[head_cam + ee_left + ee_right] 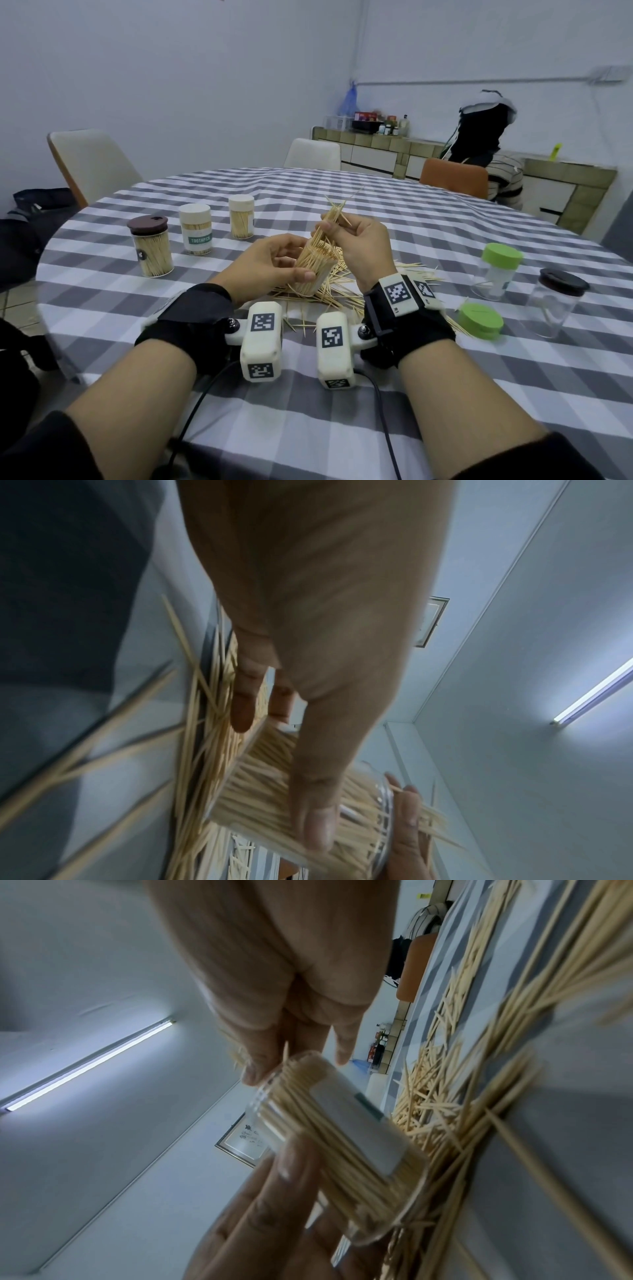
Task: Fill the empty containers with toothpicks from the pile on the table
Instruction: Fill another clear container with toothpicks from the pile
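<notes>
Left hand grips a clear container, thumb across the near wall and fingers curled behind it. The container is tilted, mouth up and away from the person, base just above the toothpick pile on the worktop. It is packed nearly full of toothpicks; a pale label shows on its side in the right wrist view.

Right hand is at the container mouth, thumb and fingers pressed together on a small bundle of toothpicks. The bundle's upper ends fan out above the hand; its lower ends reach into or against the mouth, and which of the two I cannot tell.

Loose toothpicks spread across the checked cloth under and right of both hands.

Left of the hands: three closed, filled containers in a row, one with a brown lid, two with cream lids.

Right of the hands: a clear container with a green lid, nearly empty; a clear container with a dark lid, looks empty; a loose green lid lying flat between them and the pile.
</notes>
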